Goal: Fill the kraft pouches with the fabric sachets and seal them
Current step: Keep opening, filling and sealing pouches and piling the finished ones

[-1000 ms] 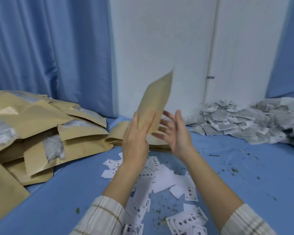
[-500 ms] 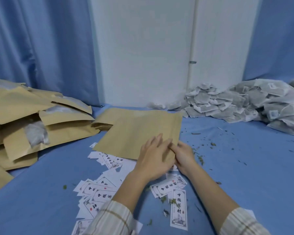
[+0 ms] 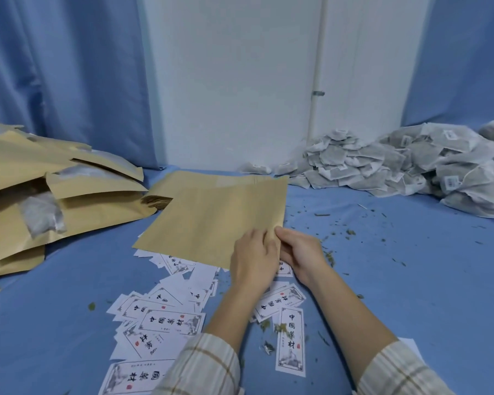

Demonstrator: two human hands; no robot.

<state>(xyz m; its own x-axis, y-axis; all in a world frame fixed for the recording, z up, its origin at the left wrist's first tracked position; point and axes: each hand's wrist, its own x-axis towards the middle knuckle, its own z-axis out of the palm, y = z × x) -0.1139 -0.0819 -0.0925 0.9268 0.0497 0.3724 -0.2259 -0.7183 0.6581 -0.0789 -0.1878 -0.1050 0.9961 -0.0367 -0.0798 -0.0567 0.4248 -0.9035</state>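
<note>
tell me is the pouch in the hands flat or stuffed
Flat: the pouch lies smooth on the blue cloth, no bulge; both hands pinch its near corner.

Two bare hands and forearms are seen, nothing fancy. No gloves, rings or watch can be made out on the left hand [image 3: 254, 259] or the right hand [image 3: 303, 252]. Both sleeves are pushed up toward the elbows. The left sleeve [image 3: 203, 366] and the right sleeve [image 3: 399, 372] are made of a light cream fabric, checked with thin tan and brownish lines, looks like a plaid shirt.
</note>
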